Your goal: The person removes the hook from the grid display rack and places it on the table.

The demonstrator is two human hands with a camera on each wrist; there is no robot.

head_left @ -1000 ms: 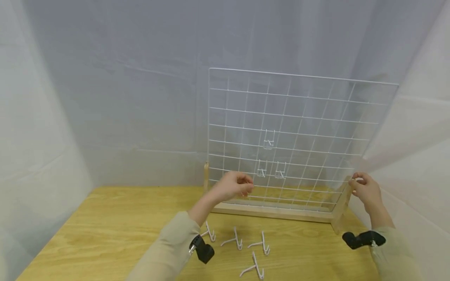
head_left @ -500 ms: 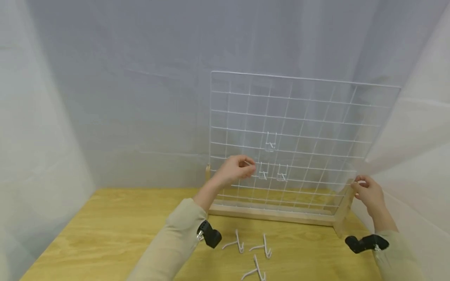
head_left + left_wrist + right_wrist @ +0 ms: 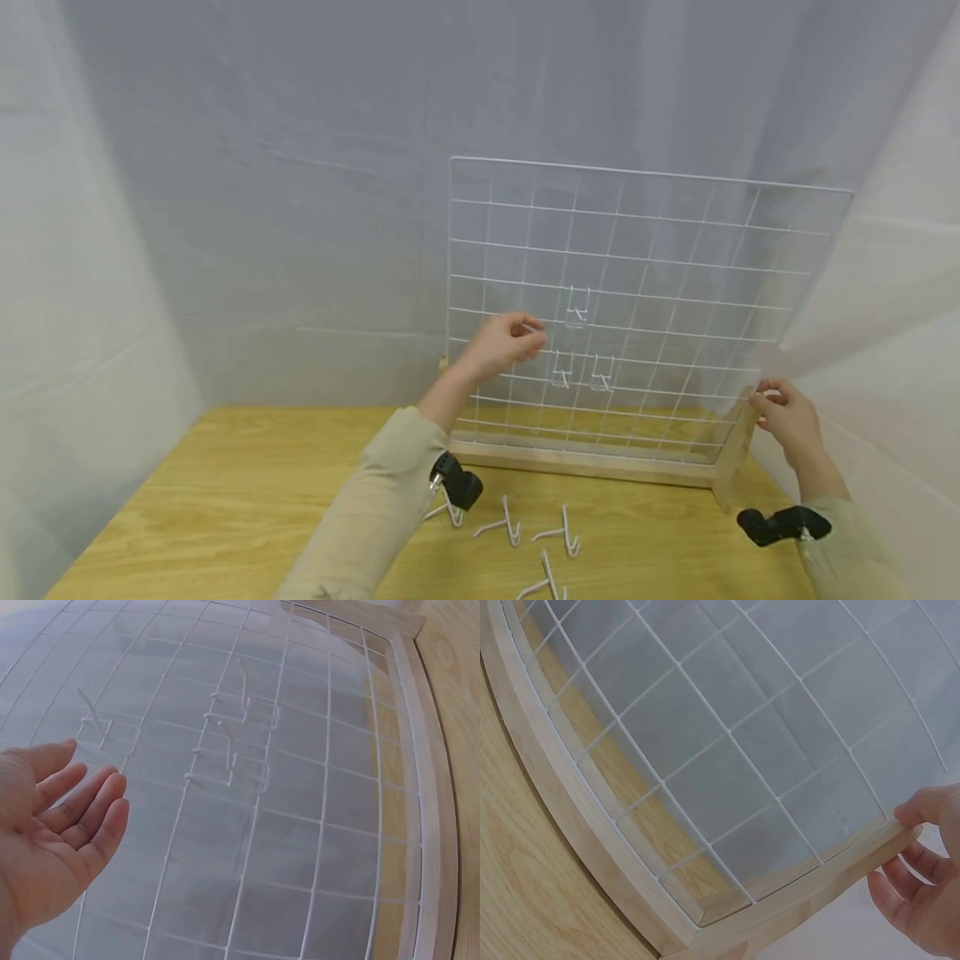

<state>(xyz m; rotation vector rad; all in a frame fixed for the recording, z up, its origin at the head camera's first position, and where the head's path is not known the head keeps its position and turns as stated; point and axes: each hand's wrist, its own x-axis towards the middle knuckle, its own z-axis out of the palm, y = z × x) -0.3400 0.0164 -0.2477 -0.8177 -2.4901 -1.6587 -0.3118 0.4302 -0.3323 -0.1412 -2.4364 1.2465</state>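
Note:
A white wire grid panel [image 3: 652, 173] stands upright in a wooden stand [image 3: 585, 468]. Three white wire hooks hang on it: an upper hook [image 3: 577, 316] and a lower pair, the left hook [image 3: 561, 376] and the right hook [image 3: 602, 378]. My left hand [image 3: 506, 342] is in front of the grid, left of the hooks, its fingers loosely curved. Its palm and fingers are bare in the left wrist view, near the upper hook [image 3: 97, 729]. With thumb and fingers, my right hand [image 3: 930, 870] pinches the top of the stand's right wooden upright [image 3: 817, 889].
Several loose white hooks [image 3: 506, 527] lie on the wooden table [image 3: 247, 492] in front of the stand, one partly behind the left wrist's black camera [image 3: 459, 483]. Pale sheets [image 3: 300, 208] hang behind and at both sides.
My left hand has risen along the front of the grid, from below the lower hooks to about the upper hook's height. My right hand stays on the upright. The view has tilted slightly.

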